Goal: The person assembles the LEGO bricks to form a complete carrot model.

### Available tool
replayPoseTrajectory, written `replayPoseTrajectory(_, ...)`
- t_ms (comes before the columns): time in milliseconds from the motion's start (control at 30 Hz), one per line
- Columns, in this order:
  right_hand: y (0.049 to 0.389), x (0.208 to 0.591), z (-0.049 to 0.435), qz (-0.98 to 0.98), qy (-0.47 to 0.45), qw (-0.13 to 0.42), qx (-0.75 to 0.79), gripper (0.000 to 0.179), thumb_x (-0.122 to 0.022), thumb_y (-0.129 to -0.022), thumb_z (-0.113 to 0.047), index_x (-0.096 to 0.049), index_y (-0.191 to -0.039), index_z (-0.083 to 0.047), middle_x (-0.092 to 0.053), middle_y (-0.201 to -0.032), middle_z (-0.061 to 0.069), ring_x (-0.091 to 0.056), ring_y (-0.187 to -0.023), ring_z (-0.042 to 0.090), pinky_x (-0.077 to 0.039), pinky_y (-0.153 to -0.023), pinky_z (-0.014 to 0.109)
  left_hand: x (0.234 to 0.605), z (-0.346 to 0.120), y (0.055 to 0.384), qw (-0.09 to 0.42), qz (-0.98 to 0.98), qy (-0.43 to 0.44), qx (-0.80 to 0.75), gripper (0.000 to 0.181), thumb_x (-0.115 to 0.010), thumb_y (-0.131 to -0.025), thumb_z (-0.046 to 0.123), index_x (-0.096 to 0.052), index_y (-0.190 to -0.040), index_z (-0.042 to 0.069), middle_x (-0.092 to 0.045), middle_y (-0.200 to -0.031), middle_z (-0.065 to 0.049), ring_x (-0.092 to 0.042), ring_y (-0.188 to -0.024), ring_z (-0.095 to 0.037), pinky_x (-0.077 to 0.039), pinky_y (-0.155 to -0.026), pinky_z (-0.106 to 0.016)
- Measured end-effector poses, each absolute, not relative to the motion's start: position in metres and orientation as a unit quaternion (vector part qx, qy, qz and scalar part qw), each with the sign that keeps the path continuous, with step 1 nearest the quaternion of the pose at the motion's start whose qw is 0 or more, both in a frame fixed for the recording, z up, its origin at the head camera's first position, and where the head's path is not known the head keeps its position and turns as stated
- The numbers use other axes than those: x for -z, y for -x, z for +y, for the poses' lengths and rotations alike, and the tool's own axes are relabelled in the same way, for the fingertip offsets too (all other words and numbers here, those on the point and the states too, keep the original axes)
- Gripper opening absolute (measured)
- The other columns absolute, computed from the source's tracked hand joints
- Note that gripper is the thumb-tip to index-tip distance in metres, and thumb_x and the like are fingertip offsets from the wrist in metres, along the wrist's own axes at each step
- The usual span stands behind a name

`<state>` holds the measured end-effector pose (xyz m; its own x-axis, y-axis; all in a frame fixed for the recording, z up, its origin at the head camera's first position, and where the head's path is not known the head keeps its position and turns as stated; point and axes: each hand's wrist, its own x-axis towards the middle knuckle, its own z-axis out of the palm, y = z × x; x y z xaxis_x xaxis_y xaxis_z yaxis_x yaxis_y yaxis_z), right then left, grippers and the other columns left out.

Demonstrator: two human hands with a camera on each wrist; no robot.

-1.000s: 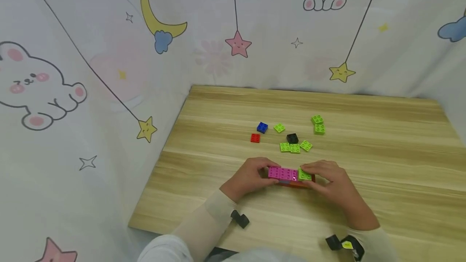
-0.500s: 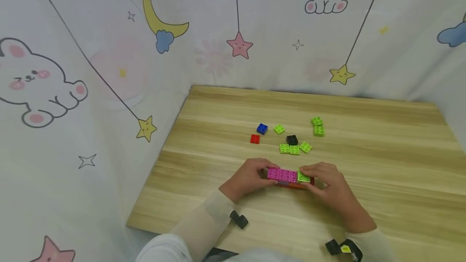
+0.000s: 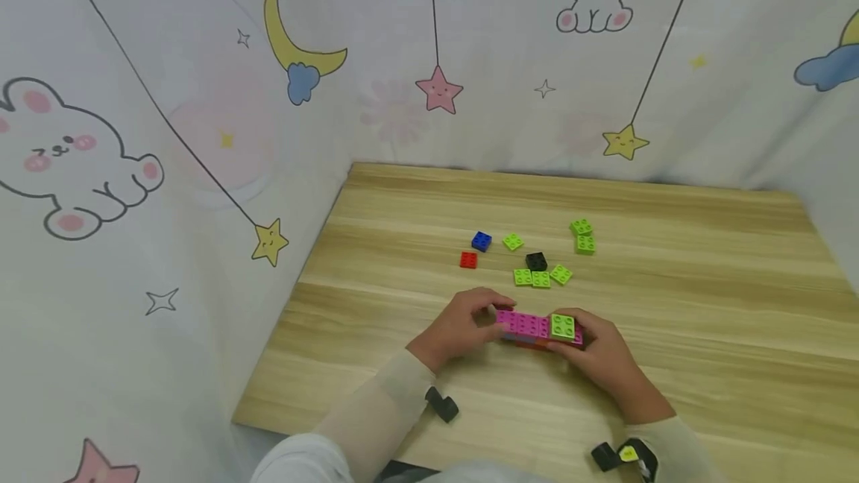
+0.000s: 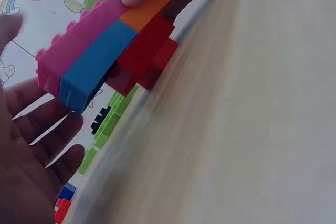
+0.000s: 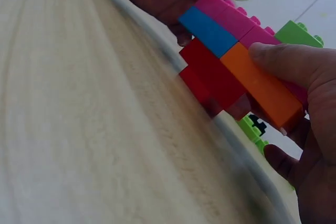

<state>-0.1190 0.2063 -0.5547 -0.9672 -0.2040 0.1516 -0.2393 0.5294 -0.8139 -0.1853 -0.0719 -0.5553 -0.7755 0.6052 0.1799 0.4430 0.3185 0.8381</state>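
Observation:
A stack of toy building bricks has a pink top row (image 3: 526, 323) with one lime-green brick (image 3: 562, 327) standing on it near the right end. Below the pink, a blue brick (image 4: 97, 64) and an orange brick (image 5: 262, 87) form a layer, with red bricks (image 5: 212, 72) underneath. My right hand (image 3: 600, 349) holds the right end, its thumb on the orange brick and fingers behind. Around the left end is my left hand (image 3: 463, 326); in the left wrist view its fingers are spread and its thumb is off the bricks.
Farther back on the wooden table (image 3: 389, 244) lie loose bricks: a blue one (image 3: 481, 241), a red one (image 3: 468, 260), a black one (image 3: 536, 261) and several lime-green ones (image 3: 540, 279). A patterned curtain (image 3: 503, 125) hangs behind and at the left.
My right fingers have left the top of the lime-green brick and now hold the stack's side lower down. A pink end shows right of it. My left hand's hold has loosened.

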Motion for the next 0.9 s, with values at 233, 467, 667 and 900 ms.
replayPoseTrajectory(233, 0.118, 0.552, 0.217, -0.859, -0.134, 0.016, -0.494, 0.042, -0.088, -0.084, -0.019, -0.071, -0.123, -0.014, -0.074, -0.116, 0.001, -0.066, -0.106, 0.005, -0.053, -0.089, 0.022, 0.552, -0.037, 0.238, 0.028, 0.836, -0.290, -0.465, 0.035, -0.072, -0.099, 0.033, -0.072, -0.129, 0.016, -0.069, -0.128, 0.007, -0.061, -0.117, -0.009, -0.052, -0.096, -0.028)
replayPoseTrajectory(467, 0.118, 0.554, 0.219, -0.845, -0.144, 0.000, -0.515, 0.039, -0.088, -0.085, -0.018, -0.072, -0.121, -0.014, -0.073, -0.116, 0.000, -0.065, -0.106, 0.006, -0.054, -0.089, 0.024, 0.551, -0.001, 0.280, 0.056, 0.892, -0.273, -0.356, 0.037, -0.076, -0.096, 0.034, -0.072, -0.131, 0.021, -0.069, -0.127, 0.008, -0.060, -0.121, -0.011, -0.049, -0.103, -0.029)
replayPoseTrajectory(667, 0.118, 0.554, 0.217, -0.844, -0.148, -0.001, -0.516, 0.039, -0.087, -0.085, -0.017, -0.071, -0.121, -0.014, -0.073, -0.115, 0.000, -0.066, -0.105, 0.008, -0.055, -0.089, 0.025, 0.550, 0.009, 0.288, 0.075, 0.911, -0.252, -0.317, 0.034, -0.076, -0.096, 0.035, -0.074, -0.127, 0.021, -0.070, -0.126, 0.005, -0.062, -0.122, -0.016, -0.049, -0.105, -0.034)
replayPoseTrajectory(900, 0.120, 0.556, 0.220, -0.846, -0.150, 0.013, -0.512, 0.039, -0.087, -0.085, -0.014, -0.071, -0.120, -0.013, -0.074, -0.114, 0.002, -0.066, -0.104, 0.006, -0.054, -0.088, 0.023, 0.536, -0.007, 0.269, 0.023, 0.877, -0.276, -0.393, 0.033, -0.078, -0.094, 0.035, -0.075, -0.126, 0.024, -0.070, -0.121, 0.010, -0.062, -0.114, -0.008, -0.053, -0.095, -0.028)
